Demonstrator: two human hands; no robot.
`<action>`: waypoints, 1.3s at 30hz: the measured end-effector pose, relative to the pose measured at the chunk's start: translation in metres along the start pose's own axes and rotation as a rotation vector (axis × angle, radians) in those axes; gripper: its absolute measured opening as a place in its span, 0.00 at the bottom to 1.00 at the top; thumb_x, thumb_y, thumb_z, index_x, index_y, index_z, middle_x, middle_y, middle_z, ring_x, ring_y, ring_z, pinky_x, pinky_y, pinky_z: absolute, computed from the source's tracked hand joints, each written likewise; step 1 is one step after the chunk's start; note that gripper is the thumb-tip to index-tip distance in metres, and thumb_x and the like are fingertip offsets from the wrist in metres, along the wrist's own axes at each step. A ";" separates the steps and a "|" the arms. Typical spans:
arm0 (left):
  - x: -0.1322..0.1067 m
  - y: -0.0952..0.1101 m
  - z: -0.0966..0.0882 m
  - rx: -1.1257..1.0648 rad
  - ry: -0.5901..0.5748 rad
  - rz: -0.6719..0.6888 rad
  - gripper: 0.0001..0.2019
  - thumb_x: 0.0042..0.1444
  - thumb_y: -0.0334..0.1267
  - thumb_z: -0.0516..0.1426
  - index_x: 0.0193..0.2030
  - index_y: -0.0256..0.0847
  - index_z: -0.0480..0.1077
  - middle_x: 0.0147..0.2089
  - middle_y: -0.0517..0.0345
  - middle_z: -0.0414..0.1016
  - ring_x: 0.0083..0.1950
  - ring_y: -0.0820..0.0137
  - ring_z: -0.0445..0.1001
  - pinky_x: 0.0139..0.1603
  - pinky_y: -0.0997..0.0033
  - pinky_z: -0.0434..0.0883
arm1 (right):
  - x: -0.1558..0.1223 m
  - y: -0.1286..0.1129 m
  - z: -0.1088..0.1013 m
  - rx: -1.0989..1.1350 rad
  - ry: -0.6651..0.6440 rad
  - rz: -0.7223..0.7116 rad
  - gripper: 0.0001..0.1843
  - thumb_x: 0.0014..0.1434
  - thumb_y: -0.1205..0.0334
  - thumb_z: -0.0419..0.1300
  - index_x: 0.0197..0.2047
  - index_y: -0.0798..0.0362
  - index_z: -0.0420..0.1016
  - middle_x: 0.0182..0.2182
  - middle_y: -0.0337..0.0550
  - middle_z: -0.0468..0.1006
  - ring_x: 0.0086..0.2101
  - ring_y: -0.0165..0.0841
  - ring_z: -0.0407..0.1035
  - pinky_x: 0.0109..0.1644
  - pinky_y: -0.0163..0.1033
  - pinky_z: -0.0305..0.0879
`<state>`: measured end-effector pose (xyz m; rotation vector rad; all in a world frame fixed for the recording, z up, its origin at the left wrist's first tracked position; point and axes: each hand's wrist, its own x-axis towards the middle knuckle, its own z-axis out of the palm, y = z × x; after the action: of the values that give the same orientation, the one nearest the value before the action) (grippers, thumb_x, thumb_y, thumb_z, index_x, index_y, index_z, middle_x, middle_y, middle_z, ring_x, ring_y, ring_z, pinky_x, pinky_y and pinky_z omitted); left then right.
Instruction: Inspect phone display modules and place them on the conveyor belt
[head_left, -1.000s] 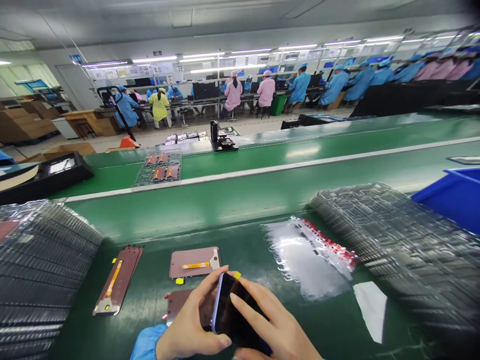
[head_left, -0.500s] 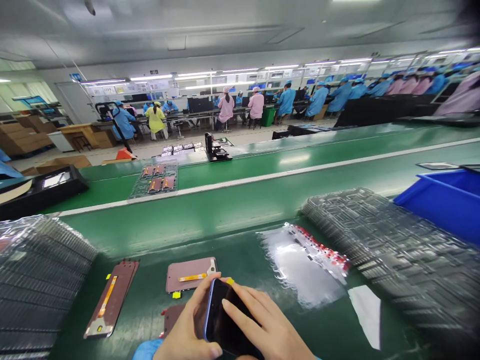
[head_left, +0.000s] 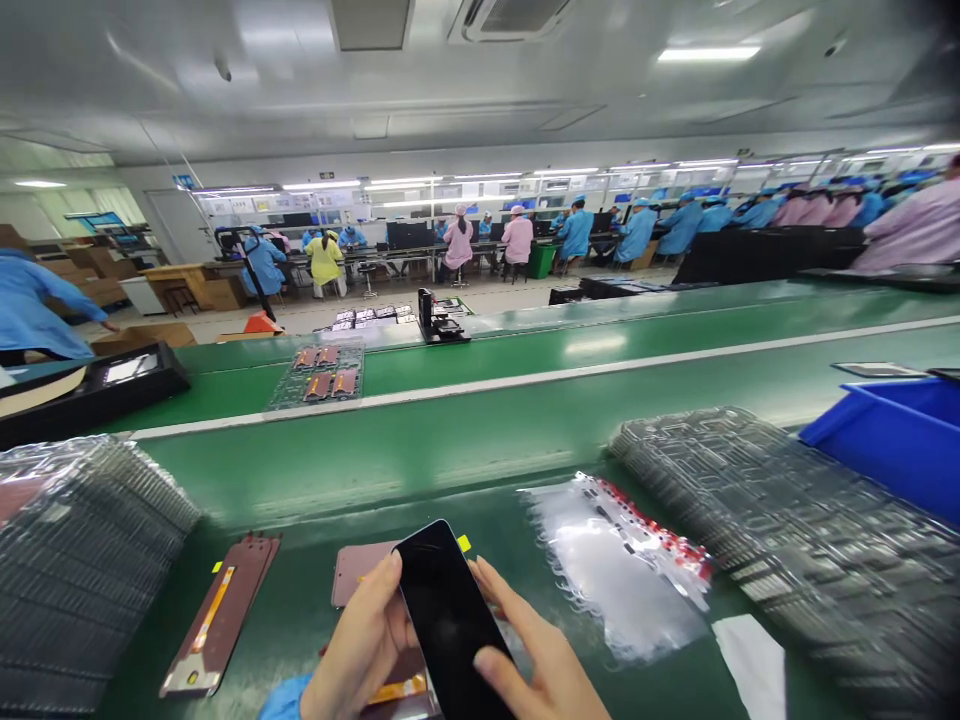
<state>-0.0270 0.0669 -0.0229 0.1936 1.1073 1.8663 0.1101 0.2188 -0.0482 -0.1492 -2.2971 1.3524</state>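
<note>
A black, glossy phone screen (head_left: 450,625) is tilted up between my two hands, with a yellow tab (head_left: 464,543) at its upper right edge. My left hand (head_left: 358,640) grips its left side, thumb on the upper left edge. Holding the right side is my right hand (head_left: 544,655), its thumb over the lower face. Beneath and behind the hands are brown-backed screen panels, partly hidden: one panel (head_left: 352,572) behind my left hand and another (head_left: 397,692) below it. More brown-backed panels (head_left: 217,615) lie stacked to the left, an orange flex strip on top.
Stacked clear plastic trays stand at left (head_left: 97,570) and right (head_left: 750,500). Clear films (head_left: 622,570) with red tabs and a white paper piece (head_left: 752,660) lie right of my hands. A blue bin (head_left: 885,430) sits far right. Beyond runs a green conveyor (head_left: 510,365) carrying a tray of panels (head_left: 319,378).
The phone screen has turned to show more of its black face. My right fingers have moved off its face to its right side. The camera view has tilted upward.
</note>
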 end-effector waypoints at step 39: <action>-0.018 -0.022 0.001 0.518 0.200 0.186 0.26 0.48 0.60 0.62 0.21 0.39 0.62 0.21 0.65 0.61 0.22 0.77 0.60 0.25 0.77 0.61 | 0.010 0.006 0.009 1.058 -0.072 0.492 0.31 0.55 0.43 0.66 0.53 0.57 0.77 0.39 0.55 0.84 0.38 0.46 0.80 0.42 0.45 0.73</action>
<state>-0.0023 0.0573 -0.0336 0.4229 1.7539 1.7494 0.0962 0.2179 -0.0539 -0.3173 -1.3373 2.6477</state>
